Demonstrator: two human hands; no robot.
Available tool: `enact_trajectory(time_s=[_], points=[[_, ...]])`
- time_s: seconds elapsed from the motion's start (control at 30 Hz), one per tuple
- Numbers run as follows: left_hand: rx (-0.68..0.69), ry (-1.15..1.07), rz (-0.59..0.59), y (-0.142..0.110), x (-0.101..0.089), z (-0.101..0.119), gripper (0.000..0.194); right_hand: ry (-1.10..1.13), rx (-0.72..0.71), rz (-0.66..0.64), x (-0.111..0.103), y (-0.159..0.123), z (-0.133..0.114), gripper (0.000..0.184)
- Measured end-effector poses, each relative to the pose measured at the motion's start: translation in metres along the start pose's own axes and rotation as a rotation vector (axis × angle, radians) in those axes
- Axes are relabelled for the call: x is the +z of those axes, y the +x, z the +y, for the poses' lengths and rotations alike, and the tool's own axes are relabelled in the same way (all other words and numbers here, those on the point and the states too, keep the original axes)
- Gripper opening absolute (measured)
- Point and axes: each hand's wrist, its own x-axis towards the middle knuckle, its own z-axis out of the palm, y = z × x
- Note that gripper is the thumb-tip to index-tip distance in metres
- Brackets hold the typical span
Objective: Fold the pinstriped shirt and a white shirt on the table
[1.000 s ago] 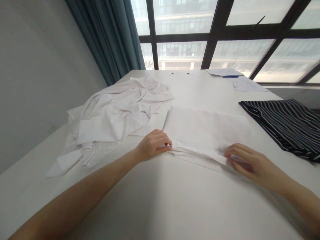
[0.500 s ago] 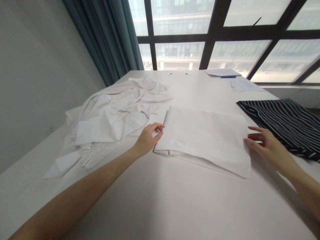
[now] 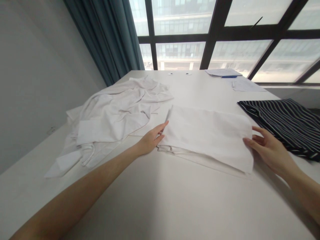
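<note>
A folded white cloth (image 3: 207,133) lies on the white table in front of me, its layers showing along the near edge. My left hand (image 3: 153,137) pinches its left side, thumb at the near part and fingers by the edge. On the opposite side, my right hand (image 3: 270,148) grips the right edge, with the thumb on top and the other fingers partly hidden behind the fabric. The cloth's right end is slightly raised at the front, with a gap between its layers.
A loose heap of white fabric (image 3: 117,113) covers the table's left side. To the right lies a black striped cloth (image 3: 287,123). Papers (image 3: 222,72) and a blue pen (image 3: 229,76) are at the far end, near the window. A dark curtain (image 3: 105,40) hangs at the left.
Both hands have closed on the sides of the folded cloth. The right edge has lifted a little, and the left side has shifted slightly right.
</note>
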Motion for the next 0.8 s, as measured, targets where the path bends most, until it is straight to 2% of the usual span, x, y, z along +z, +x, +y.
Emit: enact_trajectory(time_s=[0.07,0.13,0.23,0.27,0.33,0.4,0.47,0.53,0.63,0.73,0.8], points=[[0.032,0.019,-0.010,0.000,0.000,0.001,0.053,-0.050,-0.010,-0.009,0.000,0.001,0.001,0.051],[0.061,0.068,0.022,-0.002,0.000,0.004,0.045,-0.158,-0.092,0.059,0.000,-0.001,0.000,0.055],[0.109,0.178,0.105,-0.004,-0.001,0.012,0.030,-0.381,-0.400,0.171,-0.001,-0.009,-0.007,0.046],[0.141,0.209,0.106,-0.005,-0.001,0.014,0.025,-0.430,-0.510,0.136,0.001,-0.014,-0.011,0.038],[0.220,0.255,0.067,-0.006,-0.001,0.017,0.017,-0.467,-0.696,-0.055,0.006,-0.025,-0.018,0.025],[0.292,0.282,0.030,-0.005,-0.002,0.018,0.017,-0.485,-0.838,-0.300,0.014,-0.035,-0.023,0.021],[0.332,0.290,0.030,-0.005,-0.003,0.017,0.023,-0.541,-0.934,-0.444,0.023,-0.042,-0.025,0.022],[0.341,0.292,0.033,-0.005,-0.004,0.016,0.026,-0.592,-0.972,-0.475,0.029,-0.044,-0.025,0.019],[0.346,0.325,0.039,-0.004,-0.003,0.016,0.020,-0.591,-0.961,-0.438,0.031,-0.042,-0.023,0.013],[0.424,0.397,0.093,-0.005,-0.002,0.020,0.008,-0.575,-0.961,-0.387,0.028,-0.041,-0.022,0.014],[0.483,0.457,0.138,-0.006,-0.002,0.023,0.007,-0.570,-0.966,-0.357,0.026,-0.041,-0.023,0.017]])
